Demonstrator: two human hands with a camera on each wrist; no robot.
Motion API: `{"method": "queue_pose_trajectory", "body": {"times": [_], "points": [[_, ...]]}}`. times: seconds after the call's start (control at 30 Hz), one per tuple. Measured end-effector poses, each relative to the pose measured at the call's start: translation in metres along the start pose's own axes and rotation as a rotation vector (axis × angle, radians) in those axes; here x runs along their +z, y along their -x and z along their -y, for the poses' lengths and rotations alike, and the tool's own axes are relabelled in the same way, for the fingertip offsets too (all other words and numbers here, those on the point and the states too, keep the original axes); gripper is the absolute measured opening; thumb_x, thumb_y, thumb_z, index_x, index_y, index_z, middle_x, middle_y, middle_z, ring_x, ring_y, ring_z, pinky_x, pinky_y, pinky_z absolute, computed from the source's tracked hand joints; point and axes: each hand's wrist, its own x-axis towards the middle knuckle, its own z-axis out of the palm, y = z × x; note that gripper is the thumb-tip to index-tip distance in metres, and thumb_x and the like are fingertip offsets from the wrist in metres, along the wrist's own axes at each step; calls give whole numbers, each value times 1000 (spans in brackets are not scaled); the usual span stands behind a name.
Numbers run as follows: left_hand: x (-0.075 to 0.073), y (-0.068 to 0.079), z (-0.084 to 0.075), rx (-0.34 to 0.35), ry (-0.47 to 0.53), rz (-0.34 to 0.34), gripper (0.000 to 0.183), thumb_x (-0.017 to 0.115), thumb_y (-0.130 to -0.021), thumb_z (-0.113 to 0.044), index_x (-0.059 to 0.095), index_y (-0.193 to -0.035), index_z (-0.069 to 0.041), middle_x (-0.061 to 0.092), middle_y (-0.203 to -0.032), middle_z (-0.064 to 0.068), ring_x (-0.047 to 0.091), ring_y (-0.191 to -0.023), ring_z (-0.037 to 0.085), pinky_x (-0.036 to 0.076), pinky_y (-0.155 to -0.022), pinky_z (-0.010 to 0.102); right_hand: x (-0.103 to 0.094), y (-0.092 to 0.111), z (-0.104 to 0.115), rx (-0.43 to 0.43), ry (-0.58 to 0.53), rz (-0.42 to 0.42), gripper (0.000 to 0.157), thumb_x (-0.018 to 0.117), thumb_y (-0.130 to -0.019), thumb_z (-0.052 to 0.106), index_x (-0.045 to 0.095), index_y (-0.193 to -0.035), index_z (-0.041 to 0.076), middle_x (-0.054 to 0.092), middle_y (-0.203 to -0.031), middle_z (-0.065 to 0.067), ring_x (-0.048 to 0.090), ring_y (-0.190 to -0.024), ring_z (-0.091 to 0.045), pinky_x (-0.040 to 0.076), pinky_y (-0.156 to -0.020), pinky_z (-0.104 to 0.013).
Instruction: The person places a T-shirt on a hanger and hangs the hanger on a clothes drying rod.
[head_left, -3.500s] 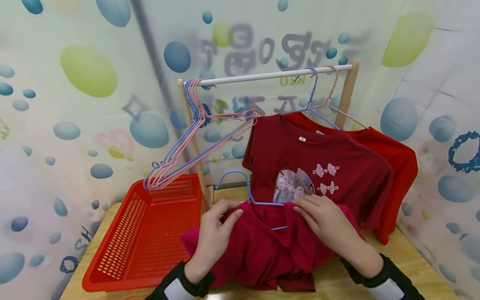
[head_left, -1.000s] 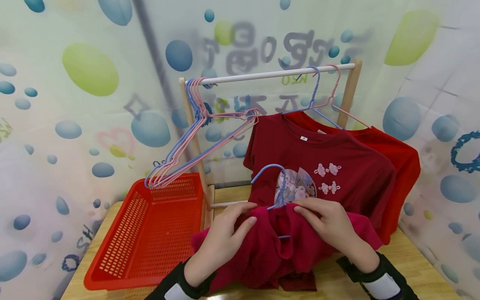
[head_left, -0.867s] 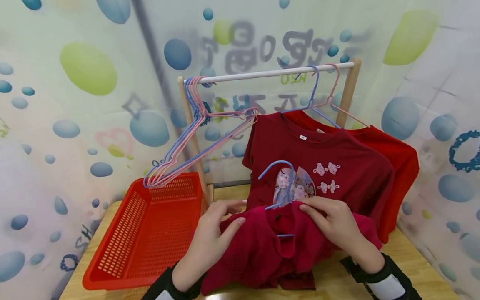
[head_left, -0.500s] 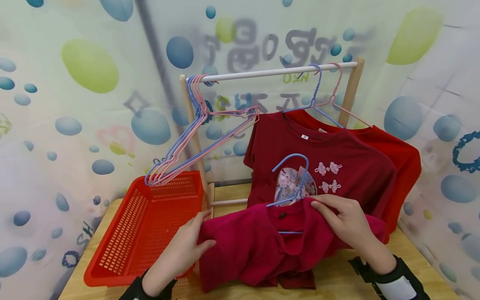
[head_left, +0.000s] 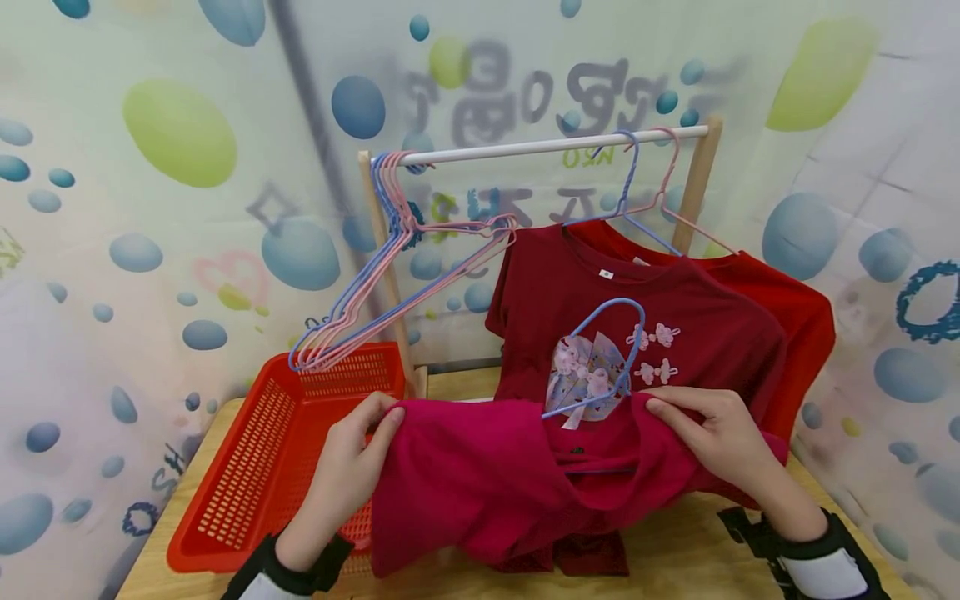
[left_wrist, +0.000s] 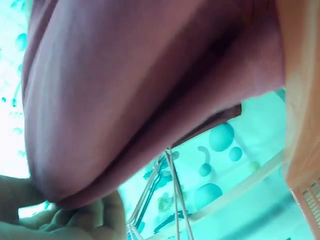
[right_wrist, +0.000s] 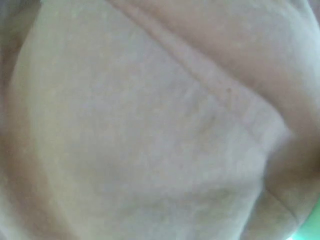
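A magenta shirt is spread between both hands, low over the table. My left hand pinches its left shoulder end between thumb and fingers; in the left wrist view the fingertips grip the edge of the cloth. With thumb and fingers, my right hand pinches the shirt beside the right of the neckline. A blue hanger sits in the neck opening, its hook up and leaning right, its arms partly hidden inside the shirt. Blurred cloth fills the right wrist view.
Behind, a rack with a white rail holds several pink and blue hangers at the left. A dark red shirt and a brighter red one hang at the right. An orange-red basket stands left on the wooden table.
My left hand has moved from the neckline out to the shirt's left end, lifting it and pulling the cloth taut. The hanger's hook has risen and shifted right; my right hand moved slightly right.
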Motion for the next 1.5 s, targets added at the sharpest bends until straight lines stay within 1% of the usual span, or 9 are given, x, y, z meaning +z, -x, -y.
{"method": "queue_pose_trajectory", "body": {"times": [0.13,0.23,0.47,0.57,0.67,0.9,1.13,1.3,1.5], "points": [[2,-1,3,-40,-177,141,4,62,-93,-10,64,-90,-12,55,-75,-4,49,-68,12,45,-60,26,-3,2,1,33,12,-24,27,72,-75,-10,75,-99,3,69,-93,8,59,-79,2,45,-74,-9],[3,1,4,15,-345,225,11,66,-87,-4,67,-98,-7,59,-86,0,53,-76,12,49,-68,28,-3,2,1,36,6,-36,28,73,-75,-10,75,-99,3,69,-94,8,59,-79,2,45,-74,-9],[11,-2,-15,329,-295,94,32,68,-88,-9,63,-119,-5,60,-107,0,54,-99,14,49,-82,31,6,-1,3,-12,-15,-48,31,73,-71,-14,76,-97,5,70,-93,6,61,-83,3,44,-76,-9],[18,-7,-24,498,-272,89,34,69,-88,-12,64,-120,-6,60,-109,0,53,-102,12,48,-85,29,14,-5,5,-40,-25,-46,31,74,-71,-13,76,-96,6,70,-93,3,61,-83,2,45,-76,-10],[25,-12,-27,576,-284,108,29,70,-87,-12,67,-116,-7,61,-102,-1,55,-94,9,48,-80,25,22,-8,8,-66,-45,-40,31,74,-72,-13,76,-96,6,71,-92,2,62,-84,1,45,-76,-11],[32,-12,-24,472,-209,115,11,70,-86,-7,71,-97,-10,60,-87,-7,56,-77,5,49,-67,22,38,-10,15,-106,-51,-30,29,75,-71,-10,76,-93,9,70,-89,4,62,-83,0,45,-76,-12],[33,-9,-20,349,-159,181,10,66,-89,-5,67,-97,-10,58,-90,-6,52,-76,5,47,-65,22,44,-9,20,-81,-40,-29,27,75,-73,-8,76,-93,10,70,-91,5,63,-84,-3,45,-79,-11],[31,-9,-16,342,-140,106,11,66,-88,-3,67,-94,-12,57,-87,-10,50,-73,5,46,-64,23,35,-10,20,-66,126,4,28,76,-77,3,75,-102,13,70,-98,7,63,-89,-8,42,-84,-13],[24,-10,-10,285,-143,42,10,68,-88,-5,69,-94,-13,58,-85,-12,50,-72,5,45,-62,24,17,-5,6,-61,305,23,29,76,-77,9,74,-106,12,70,-101,0,61,-95,-19,43,-83,-38]]}}
